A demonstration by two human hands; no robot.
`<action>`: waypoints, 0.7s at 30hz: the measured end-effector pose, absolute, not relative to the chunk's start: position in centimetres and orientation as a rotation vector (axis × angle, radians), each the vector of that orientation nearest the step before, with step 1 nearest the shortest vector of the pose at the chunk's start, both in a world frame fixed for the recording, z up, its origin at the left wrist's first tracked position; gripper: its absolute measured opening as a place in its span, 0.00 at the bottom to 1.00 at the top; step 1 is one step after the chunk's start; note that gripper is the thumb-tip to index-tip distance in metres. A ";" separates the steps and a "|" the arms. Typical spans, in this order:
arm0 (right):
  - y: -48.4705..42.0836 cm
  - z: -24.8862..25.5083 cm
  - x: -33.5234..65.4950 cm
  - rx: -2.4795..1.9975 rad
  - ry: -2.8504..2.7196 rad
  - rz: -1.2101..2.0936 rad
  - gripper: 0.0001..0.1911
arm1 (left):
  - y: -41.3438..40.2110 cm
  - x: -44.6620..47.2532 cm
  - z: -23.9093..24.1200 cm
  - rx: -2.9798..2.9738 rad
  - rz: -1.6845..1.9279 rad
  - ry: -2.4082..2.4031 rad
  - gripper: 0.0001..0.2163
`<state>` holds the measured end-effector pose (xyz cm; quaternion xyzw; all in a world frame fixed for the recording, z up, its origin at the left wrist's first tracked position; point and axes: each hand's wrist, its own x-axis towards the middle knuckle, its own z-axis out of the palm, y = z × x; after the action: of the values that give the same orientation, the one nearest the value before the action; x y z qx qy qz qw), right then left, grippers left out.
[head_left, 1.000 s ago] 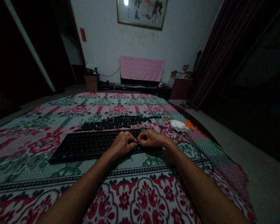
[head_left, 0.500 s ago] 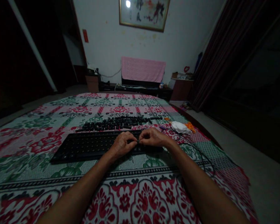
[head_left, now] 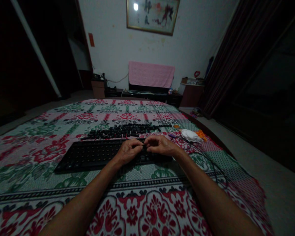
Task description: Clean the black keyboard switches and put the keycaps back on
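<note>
A black keyboard [head_left: 88, 154] lies on the patterned cloth, most of its keys off and rows of small pale spots bare. Over its right part, my left hand [head_left: 128, 151] pinches a small dark keycap [head_left: 144, 147] between thumb and forefinger. From the other side my right hand [head_left: 161, 145] meets it, fingers curled and thumb and fingertips around the same small piece, with a slight gap between them. The exact grip is too dark and small to make out. A few keys [head_left: 145, 158] sit on the keyboard's lower edge below the hands.
Loose black keycaps [head_left: 123, 130] lie in a long pile behind the keyboard. To the right are a white cloth [head_left: 190, 135], an orange item [head_left: 201, 134] and a dark cable [head_left: 211, 160]. Beyond the cloth-covered surface, a pink towel [head_left: 151, 74] hangs over a screen.
Both hands have shifted slightly up with the small piece. The right thumb and forefinger have parted a little. The view has tilted slightly.
</note>
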<state>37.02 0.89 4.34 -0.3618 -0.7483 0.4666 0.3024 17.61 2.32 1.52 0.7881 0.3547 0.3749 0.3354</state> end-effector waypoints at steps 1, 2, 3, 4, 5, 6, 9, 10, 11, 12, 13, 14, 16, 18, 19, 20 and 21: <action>0.8 4.4 36.9 -0.949 -1.979 1.222 0.14 | 2.4 17.5 1.6 2.011 0.968 0.928 0.09; 0.8 4.5 36.7 -0.943 -1.977 1.200 0.14 | 2.4 17.5 1.6 1.970 0.955 0.933 0.09; 0.7 4.6 36.5 -0.939 -1.977 1.174 0.14 | 2.4 17.4 1.7 1.929 0.938 0.941 0.09; 0.6 4.6 36.3 -0.933 -1.979 1.143 0.14 | 2.4 17.3 1.8 1.887 0.919 0.952 0.09; 0.5 4.7 36.2 -0.928 -1.981 1.105 0.13 | 2.4 17.3 1.9 1.848 0.898 0.961 0.10; 0.5 4.7 36.0 -0.926 -1.987 1.062 0.13 | 2.4 17.2 2.0 1.815 0.875 0.963 0.10; 0.4 4.8 35.8 -0.928 -2.027 0.932 0.11 | 2.2 17.2 2.4 1.785 0.854 0.955 0.11; 0.4 4.7 35.8 -0.934 -2.044 0.885 0.10 | 2.2 17.2 2.5 1.797 0.872 0.957 0.10; 0.4 4.7 35.9 -0.940 -2.062 0.834 0.10 | 2.2 17.2 2.6 1.814 0.894 0.967 0.10; 0.5 4.6 35.9 -0.948 -2.081 0.781 0.10 | 2.3 17.2 2.6 1.831 0.911 0.985 0.09; 0.5 4.6 35.9 -0.957 -2.100 0.724 0.10 | 2.3 17.2 2.7 1.848 0.919 1.007 0.09; 0.5 4.5 35.9 -0.967 -2.120 0.664 0.10 | 2.3 17.2 2.7 1.863 0.915 1.028 0.09; 0.6 4.5 36.0 -0.981 -2.161 0.548 0.10 | 2.4 17.2 2.7 1.896 0.893 1.061 0.09; 0.5 4.5 36.0 -0.991 -2.194 0.459 0.10 | 2.3 17.2 2.7 1.927 0.883 1.083 0.11; 0.5 4.6 36.0 -0.997 -2.208 0.427 0.10 | 2.3 17.2 2.6 1.938 0.887 1.092 0.12; 0.5 4.6 36.0 -1.004 -2.220 0.403 0.10 | 2.3 17.3 2.6 1.947 0.895 1.098 0.13; 0.5 4.6 36.0 -1.011 -2.231 0.386 0.10 | 2.3 17.3 2.5 1.951 0.905 1.101 0.13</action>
<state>36.00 0.52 4.62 -0.3858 -0.8508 0.1471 0.3251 17.26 2.32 2.50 0.7550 0.4261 0.3503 0.3545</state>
